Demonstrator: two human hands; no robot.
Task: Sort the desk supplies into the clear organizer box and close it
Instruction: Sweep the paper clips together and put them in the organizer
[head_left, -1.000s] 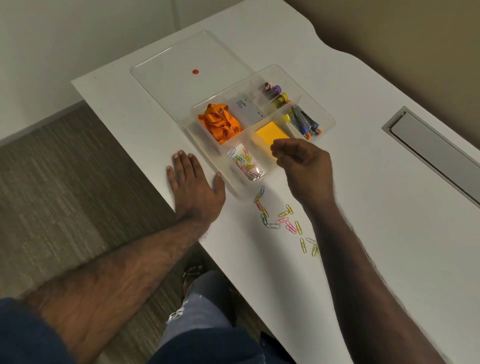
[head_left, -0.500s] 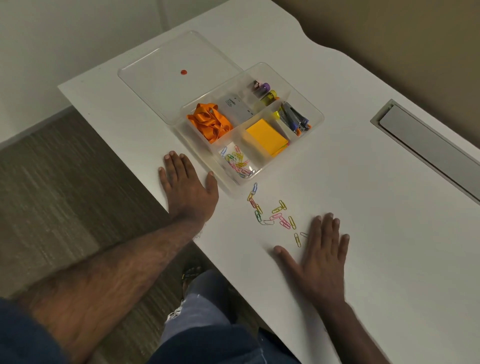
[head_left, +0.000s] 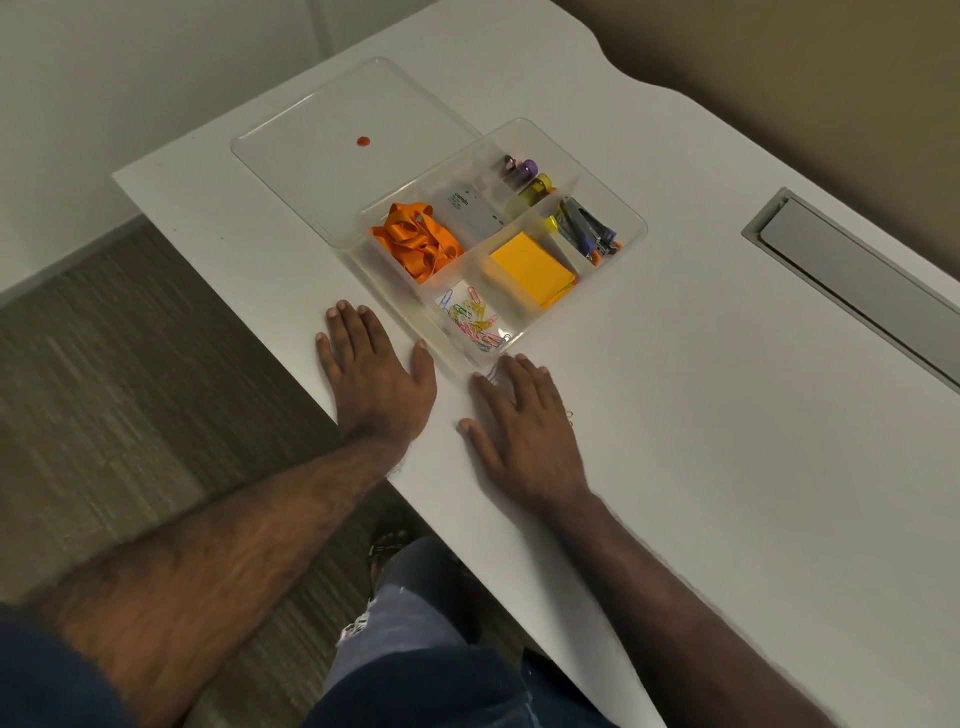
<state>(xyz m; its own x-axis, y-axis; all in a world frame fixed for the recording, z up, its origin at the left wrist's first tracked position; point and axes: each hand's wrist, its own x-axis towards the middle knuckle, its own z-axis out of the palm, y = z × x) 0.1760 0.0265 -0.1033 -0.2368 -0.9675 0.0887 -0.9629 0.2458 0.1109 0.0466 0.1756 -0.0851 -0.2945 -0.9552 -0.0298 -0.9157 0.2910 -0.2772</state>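
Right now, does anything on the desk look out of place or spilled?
Yes. Loose paper clips lie on the desk outside the organizer box, mostly hidden under the flat right hand; only a few peek out at its edges. The lid is off, beside the box.

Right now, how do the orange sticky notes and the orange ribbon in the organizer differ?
The sticky notes form a neat, flat square pad; the ribbon is a loose, crumpled tangle of loops. The sticky notes are a yellower orange, the ribbon a deeper orange. The sticky notes sit in the compartment right of the paper clips, the ribbon in the left one by the open lid. Both lie inside the clear organizer box, untouched by either hand.
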